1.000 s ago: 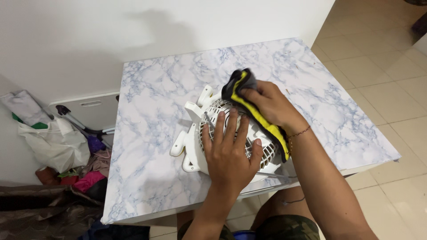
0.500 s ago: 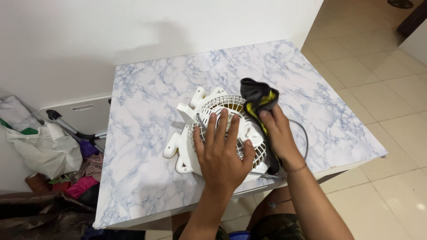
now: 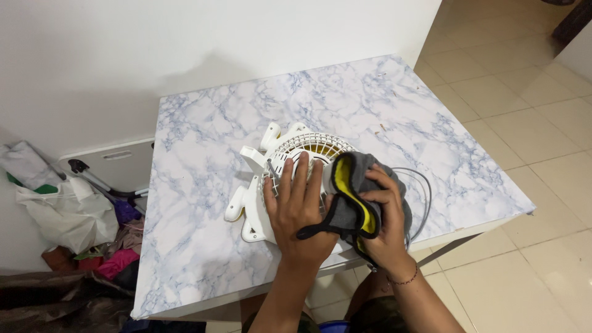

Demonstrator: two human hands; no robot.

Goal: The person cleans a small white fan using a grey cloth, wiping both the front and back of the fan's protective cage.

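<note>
Fan (image 3: 290, 154), small and white, lies grille-up near the front edge of the bench (image 3: 203, 123), and both hands are on it. Left hand (image 3: 299, 213) is spread flat on the grille, fingers apart and pointing away from the person, palm pressing down on the near half of the round cage; it grips nothing. Right hand (image 3: 385, 231) is closed around a cloth (image 3: 351, 200), grey outside with a yellow lining and a dark hem, bunched and pressed against the right side of the fan, just beside the left hand and partly over its thumb side. A thin bracelet (image 3: 402, 280) circles the right wrist. From under the cloth a grey cord (image 3: 422, 191) loops out to the right across the bench and curves back toward the front edge. White feet and brackets of the fan stick out to the left and to the far side, resting on the bench. Its top has a white and blue marble pattern and stands against a white wall (image 3: 185, 37). Left of the bench, on the floor, lies a heap of bags and coloured clothes (image 3: 74, 222), with a white panel behind it leaning at the wall. Right of the bench the floor (image 3: 524, 86) is laid with pale tiles.
</note>
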